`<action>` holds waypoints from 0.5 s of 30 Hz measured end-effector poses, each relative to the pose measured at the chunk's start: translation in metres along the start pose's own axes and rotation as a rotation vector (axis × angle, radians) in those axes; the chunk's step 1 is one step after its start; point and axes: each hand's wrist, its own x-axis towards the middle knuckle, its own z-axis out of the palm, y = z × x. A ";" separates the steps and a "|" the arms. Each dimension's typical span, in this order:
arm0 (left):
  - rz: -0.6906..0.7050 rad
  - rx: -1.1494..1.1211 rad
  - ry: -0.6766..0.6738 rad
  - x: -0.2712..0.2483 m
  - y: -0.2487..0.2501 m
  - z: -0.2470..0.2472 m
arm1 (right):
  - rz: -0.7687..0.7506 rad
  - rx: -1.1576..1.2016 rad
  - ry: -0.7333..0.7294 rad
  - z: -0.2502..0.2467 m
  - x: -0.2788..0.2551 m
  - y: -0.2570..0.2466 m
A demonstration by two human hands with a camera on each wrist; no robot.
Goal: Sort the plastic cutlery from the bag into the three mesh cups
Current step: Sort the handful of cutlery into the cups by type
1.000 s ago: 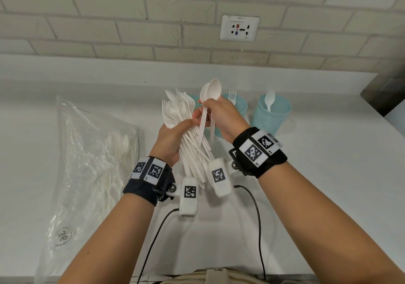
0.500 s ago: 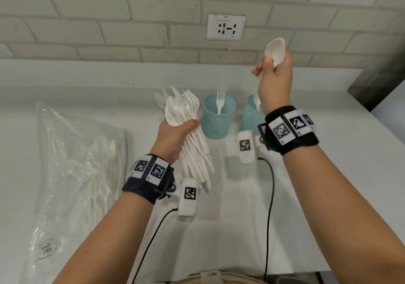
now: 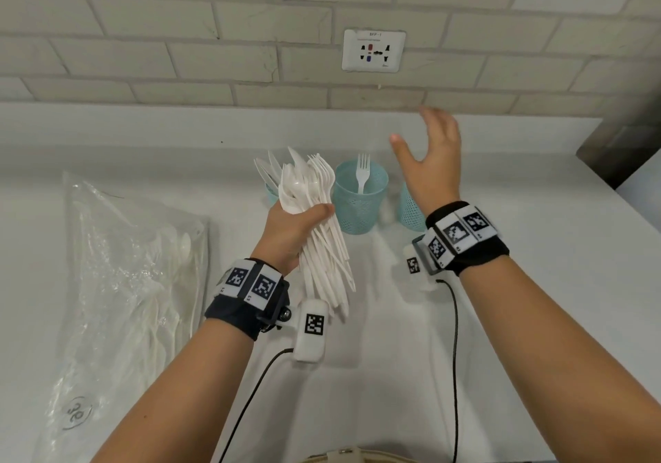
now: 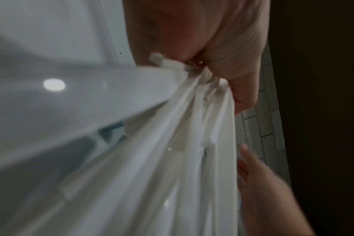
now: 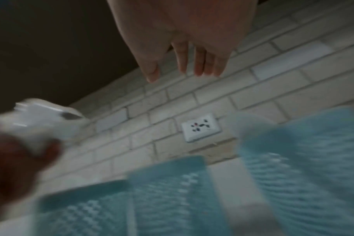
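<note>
My left hand [image 3: 289, 226] grips a thick bundle of white plastic cutlery [image 3: 318, 226], heads up, handles fanning down; the left wrist view shows the same handles [image 4: 182, 143] under the palm. The middle teal mesh cup [image 3: 359, 205] holds one white fork [image 3: 363, 173]. A left mesh cup [image 3: 270, 192] peeks out behind the bundle. The right mesh cup [image 3: 411, 208] is mostly hidden behind my right hand [image 3: 429, 155], which hovers above it with fingers spread and nothing in it. In the right wrist view, straight fingers [image 5: 194, 63] hang over the blurred teal cups [image 5: 172, 191].
The clear plastic bag [image 3: 118, 283] with more white cutlery lies on the white counter [image 3: 536, 248] at the left. A brick wall with a socket plate [image 3: 373, 50] stands behind the cups. Wrist camera cables [image 3: 454, 355] trail toward the counter's front edge.
My right hand pulled spoons from the bundle, carried them up and right over the right cup, and now is spread and holds nothing. The left hand kept its grip on the bundle.
</note>
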 end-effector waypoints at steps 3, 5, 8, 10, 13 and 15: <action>0.021 0.011 0.001 0.000 0.001 0.004 | 0.148 0.244 -0.348 0.010 -0.019 -0.045; 0.049 0.017 -0.024 -0.002 0.003 0.005 | 0.224 0.267 -0.558 0.019 -0.032 -0.060; 0.073 0.023 -0.055 -0.003 0.005 0.003 | 0.242 0.377 -0.581 0.026 -0.040 -0.067; 0.077 0.008 -0.060 -0.004 0.006 0.000 | 0.315 0.470 -0.588 0.027 -0.041 -0.066; 0.080 -0.013 -0.075 -0.004 0.006 -0.002 | 0.399 0.572 -0.615 0.025 -0.041 -0.067; 0.080 -0.011 -0.058 -0.005 0.005 -0.003 | 0.456 0.640 -0.597 0.023 -0.041 -0.066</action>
